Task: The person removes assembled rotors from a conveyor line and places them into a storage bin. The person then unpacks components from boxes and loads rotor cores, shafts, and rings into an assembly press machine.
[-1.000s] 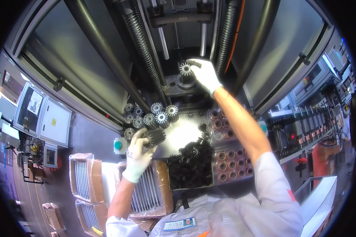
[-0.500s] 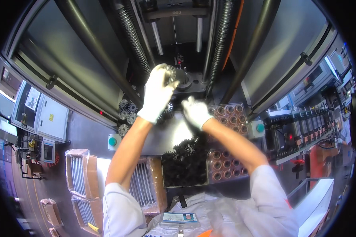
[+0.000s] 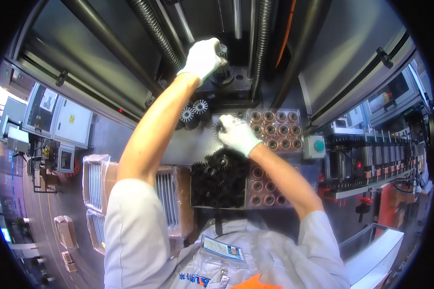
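My left hand (image 3: 204, 59), white-gloved, reaches far forward with its fingers closed around a slotted metal core (image 3: 222, 50). The core stands in line above a round fixture (image 3: 222, 78) on the machine's base plate; the glove hides part of it. Nearer to me, my right hand (image 3: 238, 136), also gloved, pinches a small black toothed ring (image 3: 219, 128) over the pale metal worktop (image 3: 178, 147). Just below that hand is a dark tray heaped with black toothed parts (image 3: 222, 164). More slotted cores (image 3: 200, 106) stand left of it.
Clear trays of copper-coloured rings (image 3: 281, 130) lie to the right, beside a green button box (image 3: 318, 146). Vertical rods and a coiled hose (image 3: 263, 43) flank the fixture. Cartons of metal rods (image 3: 166, 200) stand at lower left. A rack of parts (image 3: 376, 161) is farther right.
My left hand has moved forward with the slotted core, bringing it over the round fixture. A black toothed ring now shows in my right fingers. The whole view has shifted slightly.
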Demonstrator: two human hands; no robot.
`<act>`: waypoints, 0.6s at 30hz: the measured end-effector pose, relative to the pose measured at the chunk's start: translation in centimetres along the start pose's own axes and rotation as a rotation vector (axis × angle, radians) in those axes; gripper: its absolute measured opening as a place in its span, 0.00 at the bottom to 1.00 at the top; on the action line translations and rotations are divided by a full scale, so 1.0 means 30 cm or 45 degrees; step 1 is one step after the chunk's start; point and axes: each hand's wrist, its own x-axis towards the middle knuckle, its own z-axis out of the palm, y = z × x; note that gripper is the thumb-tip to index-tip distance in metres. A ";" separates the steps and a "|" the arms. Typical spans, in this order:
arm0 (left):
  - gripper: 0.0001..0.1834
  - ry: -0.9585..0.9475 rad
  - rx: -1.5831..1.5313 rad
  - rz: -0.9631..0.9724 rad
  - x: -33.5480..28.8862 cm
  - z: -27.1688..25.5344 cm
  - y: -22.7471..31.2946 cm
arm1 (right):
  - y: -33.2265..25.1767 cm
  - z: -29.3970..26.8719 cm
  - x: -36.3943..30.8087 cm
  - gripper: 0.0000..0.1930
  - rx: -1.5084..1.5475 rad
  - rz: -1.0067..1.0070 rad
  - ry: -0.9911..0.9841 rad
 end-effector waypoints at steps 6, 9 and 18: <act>0.18 -0.093 0.309 -0.093 -0.111 0.136 -0.093 | -0.050 -0.126 -0.161 0.25 0.453 -0.152 0.235; 0.21 0.032 0.421 0.091 -0.213 0.006 -0.020 | -0.030 -0.181 -0.219 0.21 0.539 -0.257 0.227; 0.24 -0.955 0.242 -0.975 -1.293 -0.183 -0.317 | -0.063 -0.206 -0.168 0.10 0.920 -0.035 -0.007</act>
